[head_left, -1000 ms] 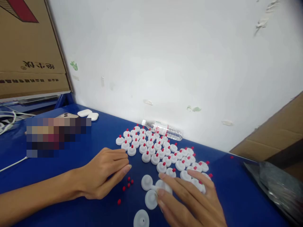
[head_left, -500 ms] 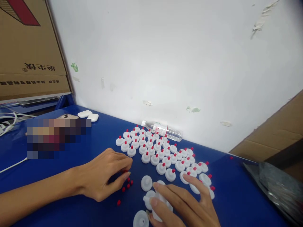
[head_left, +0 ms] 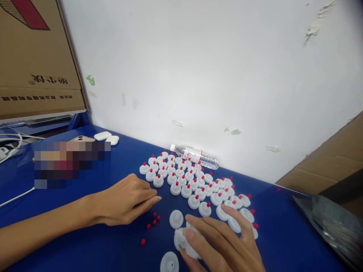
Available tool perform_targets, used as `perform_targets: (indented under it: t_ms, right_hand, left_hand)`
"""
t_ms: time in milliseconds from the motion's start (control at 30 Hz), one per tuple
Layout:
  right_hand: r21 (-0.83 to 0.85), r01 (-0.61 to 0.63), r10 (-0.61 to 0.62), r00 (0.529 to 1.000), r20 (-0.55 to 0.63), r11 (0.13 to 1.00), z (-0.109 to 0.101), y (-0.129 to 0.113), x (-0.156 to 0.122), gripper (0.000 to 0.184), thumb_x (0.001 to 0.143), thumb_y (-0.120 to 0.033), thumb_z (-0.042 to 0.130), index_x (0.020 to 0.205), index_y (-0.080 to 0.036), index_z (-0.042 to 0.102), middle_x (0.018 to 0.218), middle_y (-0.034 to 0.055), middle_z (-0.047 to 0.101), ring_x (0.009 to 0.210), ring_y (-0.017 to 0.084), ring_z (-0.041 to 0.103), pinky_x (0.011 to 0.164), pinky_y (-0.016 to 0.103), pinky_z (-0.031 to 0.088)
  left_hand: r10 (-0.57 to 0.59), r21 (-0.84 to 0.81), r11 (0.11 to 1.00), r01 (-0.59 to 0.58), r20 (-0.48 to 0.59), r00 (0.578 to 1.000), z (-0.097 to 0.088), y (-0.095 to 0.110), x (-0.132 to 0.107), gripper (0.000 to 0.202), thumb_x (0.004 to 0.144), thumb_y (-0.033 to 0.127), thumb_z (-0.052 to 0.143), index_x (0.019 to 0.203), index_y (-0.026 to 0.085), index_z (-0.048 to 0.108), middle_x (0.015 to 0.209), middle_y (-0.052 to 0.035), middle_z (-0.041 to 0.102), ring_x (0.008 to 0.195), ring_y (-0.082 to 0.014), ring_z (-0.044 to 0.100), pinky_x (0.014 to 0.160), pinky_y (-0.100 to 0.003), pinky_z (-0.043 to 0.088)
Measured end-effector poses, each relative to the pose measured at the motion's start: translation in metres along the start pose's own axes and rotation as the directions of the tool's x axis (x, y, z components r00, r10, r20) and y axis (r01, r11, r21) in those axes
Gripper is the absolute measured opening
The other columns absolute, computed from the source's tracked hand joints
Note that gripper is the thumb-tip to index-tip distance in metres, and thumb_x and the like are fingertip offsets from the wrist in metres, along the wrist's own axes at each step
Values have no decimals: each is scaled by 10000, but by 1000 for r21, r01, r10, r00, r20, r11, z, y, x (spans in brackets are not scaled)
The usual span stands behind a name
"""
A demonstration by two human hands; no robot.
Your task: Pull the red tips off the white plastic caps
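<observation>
My left hand [head_left: 129, 200] hovers or rests over the table left of the caps, its fingers curled and thumb pressed along them. What lies in this pinch, if anything, is hidden. Several small red tips [head_left: 154, 222] lie loose just below it. My right hand [head_left: 224, 241] reaches over a cluster of white nozzle caps without red tips, thumb and fingers around one white nozzle cap [head_left: 193, 247], partly covered. A bare cap [head_left: 176, 219] sits beside its fingertips, another [head_left: 169, 262] nearer the front. Beyond stand many white caps with red tips [head_left: 176, 188].
A clear water bottle [head_left: 195, 155] lies along the wall behind the caps. White earbud cases [head_left: 112, 140] and a phone [head_left: 82, 139] lie at the left back. A grey plastic bag [head_left: 326, 223] rests at the right, near cardboard [head_left: 326, 158].
My left hand has lifted away from the loose red tips, slightly up and right, its fingers closing together. My right hand's white cap has shifted to the right among the bare caps.
</observation>
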State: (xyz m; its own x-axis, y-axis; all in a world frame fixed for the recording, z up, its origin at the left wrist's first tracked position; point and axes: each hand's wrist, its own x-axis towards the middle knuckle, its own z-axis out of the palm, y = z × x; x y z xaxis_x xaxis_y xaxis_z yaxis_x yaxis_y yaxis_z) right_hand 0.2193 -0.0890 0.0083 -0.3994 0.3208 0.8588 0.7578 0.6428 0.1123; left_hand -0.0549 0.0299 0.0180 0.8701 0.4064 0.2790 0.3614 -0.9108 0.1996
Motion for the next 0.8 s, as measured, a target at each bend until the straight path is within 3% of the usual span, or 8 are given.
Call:
perform_targets:
  t_ms: [133, 300, 433, 800]
  right_hand:
    - [12, -79, 79, 996, -28, 997, 2, -1, 0, 132, 1132, -246, 595, 1169, -239, 721, 1071, -36, 857, 914, 77, 792, 1316, 383, 364]
    - [-9, 33, -33, 999, 43, 999, -2, 7, 0, 125, 1094, -230, 654, 1203, -227, 716, 1101, -17, 857, 953, 77, 795, 1341, 394, 332]
    - [-1, 21, -21, 999, 45, 1000, -5, 9, -1, 124, 1089, -226, 662, 1203, -231, 710, 1105, -17, 856, 955, 79, 798, 1341, 400, 341]
    - [9, 32, -33, 998, 53, 999, -2, 9, -2, 132, 1070, -223, 694, 1192, -247, 740, 1127, -29, 852, 951, 74, 793, 1350, 392, 335]
  left_hand:
    - [-17, 9, 1000, 16, 24, 1000, -3, 2, -1, 350, 1123, 197, 383, 781, 256, 427, 681, 17, 600, 595, -183, 558, 626, -390, 339]
    - [-9, 0, 1000, 9, 92, 996, -7, 7, -1, 189, 904, 157, 508, 792, 264, 399, 713, 30, 622, 606, -185, 595, 597, -394, 345]
    - [-34, 7, 999, 33, 150, 988, -10, 9, 1, 212, 802, 150, 569, 810, 269, 394, 715, 44, 630, 588, -189, 601, 582, -400, 339]
    - [-86, 20, 996, 83, 227, 970, -9, 13, 1, 150, 819, 174, 622, 869, 269, 518, 787, 21, 716, 673, -218, 705, 641, -375, 403]
